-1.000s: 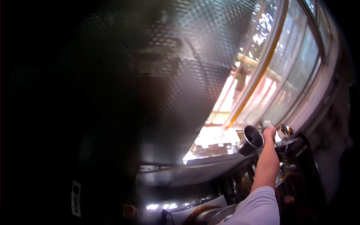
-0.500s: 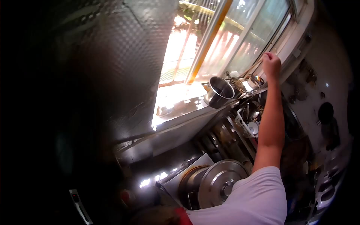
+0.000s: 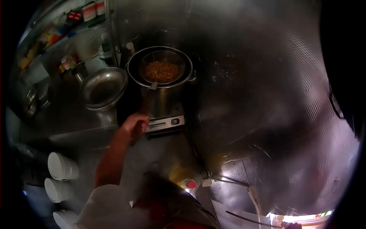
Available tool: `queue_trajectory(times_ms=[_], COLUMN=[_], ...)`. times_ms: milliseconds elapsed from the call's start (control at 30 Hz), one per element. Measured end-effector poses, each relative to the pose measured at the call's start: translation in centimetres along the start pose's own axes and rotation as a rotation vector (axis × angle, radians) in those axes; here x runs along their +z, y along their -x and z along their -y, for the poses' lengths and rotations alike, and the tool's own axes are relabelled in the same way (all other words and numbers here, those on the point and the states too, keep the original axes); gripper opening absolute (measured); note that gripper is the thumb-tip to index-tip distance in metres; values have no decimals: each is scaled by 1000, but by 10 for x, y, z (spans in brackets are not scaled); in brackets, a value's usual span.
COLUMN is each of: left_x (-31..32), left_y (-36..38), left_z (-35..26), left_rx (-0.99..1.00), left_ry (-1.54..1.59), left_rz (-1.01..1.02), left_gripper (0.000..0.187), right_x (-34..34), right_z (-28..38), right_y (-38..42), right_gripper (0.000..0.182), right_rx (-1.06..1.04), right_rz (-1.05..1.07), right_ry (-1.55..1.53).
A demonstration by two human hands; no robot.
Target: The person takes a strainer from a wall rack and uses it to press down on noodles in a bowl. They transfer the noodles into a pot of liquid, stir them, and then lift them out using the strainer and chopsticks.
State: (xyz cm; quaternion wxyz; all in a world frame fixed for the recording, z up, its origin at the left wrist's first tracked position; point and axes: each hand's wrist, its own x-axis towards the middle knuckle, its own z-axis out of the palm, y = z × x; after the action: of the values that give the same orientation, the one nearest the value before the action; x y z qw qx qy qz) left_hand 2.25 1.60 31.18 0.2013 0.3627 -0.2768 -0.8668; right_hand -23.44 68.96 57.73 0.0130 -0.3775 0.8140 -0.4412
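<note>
Left hand (image 3: 134,124), just left of centre, is clenched round the dark handle (image 3: 146,105) of a mesh strainer (image 3: 162,71) whose basket of noodles (image 3: 161,70) sits inside a tall steel pot (image 3: 162,97) on a countertop burner (image 3: 165,123). The right hand is out of view. Beside the pot, to the left, rests an empty steel bowl (image 3: 103,87); white containers (image 3: 61,166) line the lower left edge; bottles crowd a shelf (image 3: 57,34) at upper left. One risk: lifted one-handed, the loaded strainer could tip, spilling noodles or scalding water over the wrist.

Short white sleeve (image 3: 105,202), bare forearm (image 3: 110,160), red garment below.
</note>
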Motion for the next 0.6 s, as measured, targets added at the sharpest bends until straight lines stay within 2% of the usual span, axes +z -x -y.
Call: queue_trajectory(times_ms=[67,133,200,267,333,400,533,600], left_x=[2,-21,-38,-44,-49,-55,-53,-57], left_y=[8,0,-3,2,6,9,13,9], left_z=[-5,-15,-19,-32,-38,-42,-62,-61], left_rx=[61,77,61,-30,-65,-104,-124,-94], left_ry=[-105,-143,-129,-87,-88,-20,41,9], left_rz=[4,52,140,136,148,176,193,213], left_gripper=[29,33,37,36,37,39,41,41], right_x=[38,110,209,290,367,421,488,505], right_z=[-36,-49,-15,-4,19,48,106,148], right_y=[-64,-131,-183,-211,-233,-246,-237,-219], right_gripper=[13,9,10,16,14,14,17,20], right_rx=[13,43,117,313,416,659,838,854], right_rz=[-102,-213,-31,-28,87,34,342,566], right_ry=[-406,-799,-939,-1026,-1255,-1454,-1479,-1362])
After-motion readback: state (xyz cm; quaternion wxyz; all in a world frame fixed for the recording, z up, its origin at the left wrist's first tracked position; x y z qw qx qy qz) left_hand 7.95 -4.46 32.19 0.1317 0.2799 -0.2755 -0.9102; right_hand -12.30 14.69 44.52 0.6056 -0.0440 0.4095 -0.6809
